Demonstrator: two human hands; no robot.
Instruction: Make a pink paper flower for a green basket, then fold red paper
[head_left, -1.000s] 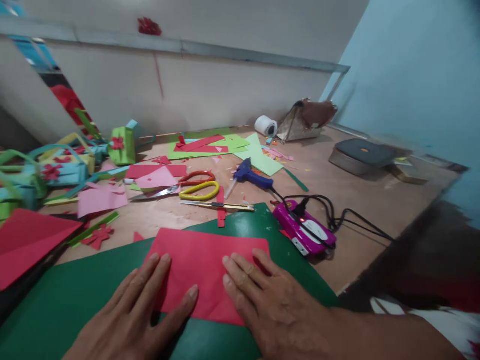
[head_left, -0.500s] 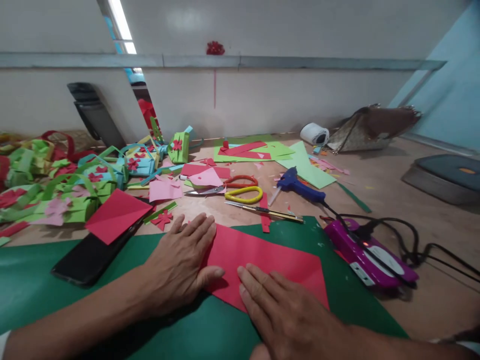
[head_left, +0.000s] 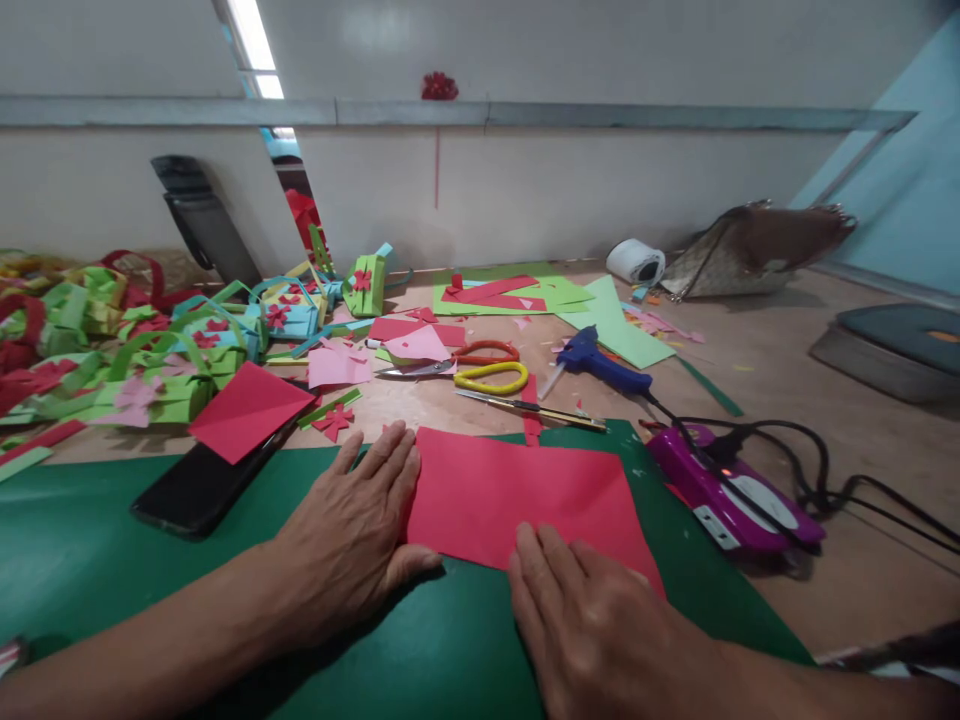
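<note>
A red sheet of paper (head_left: 517, 490) lies on the green mat (head_left: 465, 640) in front of me. Flat on its left edge rests my left hand (head_left: 356, 520), with the fingers stretched out and the thumb apart. My right hand (head_left: 592, 620) lies on the lower right part of the sheet, its fingers extended side by side and the thumb hidden. Just beyond the sheet are a craft knife (head_left: 532, 410), a red paper strip (head_left: 531, 390) and scissors (head_left: 491, 377) with red and yellow handles.
Several small paper baskets (head_left: 157, 400) crowd the left. A black phone (head_left: 199, 495) lies partly under a red square (head_left: 251, 410). A blue glue gun (head_left: 604, 362) and a purple power strip (head_left: 739, 490) with black cables are at right. Green sheets (head_left: 622, 325) lie farther back.
The red sheet has turned slightly, so its top edge lies more level. My right hand has shifted a little to the right along its lower edge. My left hand remains on the left edge.
</note>
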